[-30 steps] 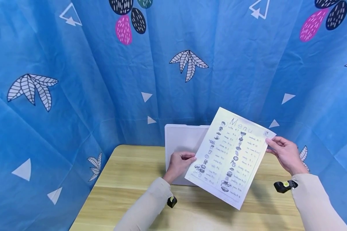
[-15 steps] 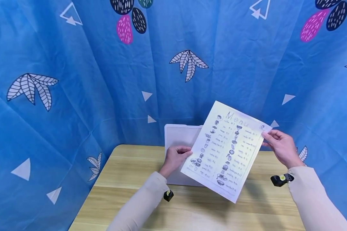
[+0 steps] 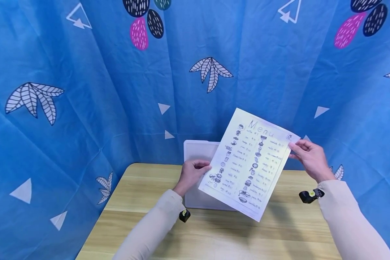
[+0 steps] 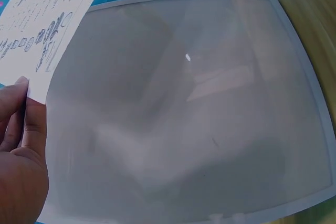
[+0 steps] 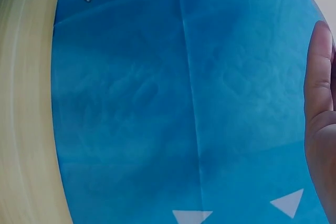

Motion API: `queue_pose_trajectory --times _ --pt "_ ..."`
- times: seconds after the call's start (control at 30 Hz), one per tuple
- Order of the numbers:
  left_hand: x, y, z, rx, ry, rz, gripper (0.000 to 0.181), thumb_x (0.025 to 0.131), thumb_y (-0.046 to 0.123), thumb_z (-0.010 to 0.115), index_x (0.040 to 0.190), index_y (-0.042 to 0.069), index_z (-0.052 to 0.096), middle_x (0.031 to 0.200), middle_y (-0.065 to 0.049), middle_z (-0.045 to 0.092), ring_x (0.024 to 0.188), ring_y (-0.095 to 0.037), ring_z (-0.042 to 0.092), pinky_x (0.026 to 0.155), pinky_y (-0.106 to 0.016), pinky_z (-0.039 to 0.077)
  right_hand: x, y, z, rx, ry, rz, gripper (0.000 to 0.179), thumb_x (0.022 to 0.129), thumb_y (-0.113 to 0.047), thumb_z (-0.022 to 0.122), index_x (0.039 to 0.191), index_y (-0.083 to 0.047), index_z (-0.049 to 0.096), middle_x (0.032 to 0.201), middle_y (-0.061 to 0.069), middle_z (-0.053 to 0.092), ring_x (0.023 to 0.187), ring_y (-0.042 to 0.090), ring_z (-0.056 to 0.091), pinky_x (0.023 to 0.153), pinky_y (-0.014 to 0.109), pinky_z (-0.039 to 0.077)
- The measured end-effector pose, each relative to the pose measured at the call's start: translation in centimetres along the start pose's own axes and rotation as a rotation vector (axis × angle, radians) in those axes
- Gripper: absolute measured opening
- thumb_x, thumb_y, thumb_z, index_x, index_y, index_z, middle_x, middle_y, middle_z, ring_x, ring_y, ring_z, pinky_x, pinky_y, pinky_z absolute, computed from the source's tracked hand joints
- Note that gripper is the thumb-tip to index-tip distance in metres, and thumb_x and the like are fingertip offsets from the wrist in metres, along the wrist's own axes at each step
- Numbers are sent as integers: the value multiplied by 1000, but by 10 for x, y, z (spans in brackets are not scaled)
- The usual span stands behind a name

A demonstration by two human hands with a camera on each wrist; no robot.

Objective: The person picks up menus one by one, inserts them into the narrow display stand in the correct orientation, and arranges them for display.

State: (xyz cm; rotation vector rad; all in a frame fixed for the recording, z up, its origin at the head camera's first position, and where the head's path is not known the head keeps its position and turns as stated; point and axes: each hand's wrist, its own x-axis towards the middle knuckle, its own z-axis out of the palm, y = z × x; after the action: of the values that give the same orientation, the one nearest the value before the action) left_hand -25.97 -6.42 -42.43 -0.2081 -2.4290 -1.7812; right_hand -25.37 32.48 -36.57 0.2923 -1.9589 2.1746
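My left hand (image 3: 189, 176) and right hand (image 3: 313, 161) pinched the white rectangular paper menu (image 3: 248, 166), shifted, still aloft, farther across the grey rectangular board (image 4: 189, 119).

A blue curtain (image 3: 266, 83) hangs in folds behind the desk (image 3: 143, 191) and along both its sides. It is printed with white leaves (image 3: 211, 72), solid and outlined white triangles (image 3: 164, 108), and pink, black and green drops (image 3: 138, 34). The desk shows yellowish wood grain. A grey board (image 3: 198, 150) with a paler rim rises above the desk's back edge, its glossy face catching reflections.
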Motion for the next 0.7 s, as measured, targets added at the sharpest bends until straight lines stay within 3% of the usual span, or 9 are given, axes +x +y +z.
queue_pose_trajectory --times 0.33,0.7 --pt "5 5 -13 -4 32 -12 16 87 17 80 102 10 79 95 -3 75 86 -16 70 78 -30 58 13 -11 13 17 -12 10 8 93 -11 71 97 -4 70 93 0 73 84 10 71 71 25 59" --pt "15 18 -25 6 39 23 16 86 16 80 101 9 79 93 -5 76 86 -18 71 78 -31 58 26 -17 21 23 -12 -9 8 93 -11 71 95 -4 69 93 0 73 83 10 72 71 25 59"
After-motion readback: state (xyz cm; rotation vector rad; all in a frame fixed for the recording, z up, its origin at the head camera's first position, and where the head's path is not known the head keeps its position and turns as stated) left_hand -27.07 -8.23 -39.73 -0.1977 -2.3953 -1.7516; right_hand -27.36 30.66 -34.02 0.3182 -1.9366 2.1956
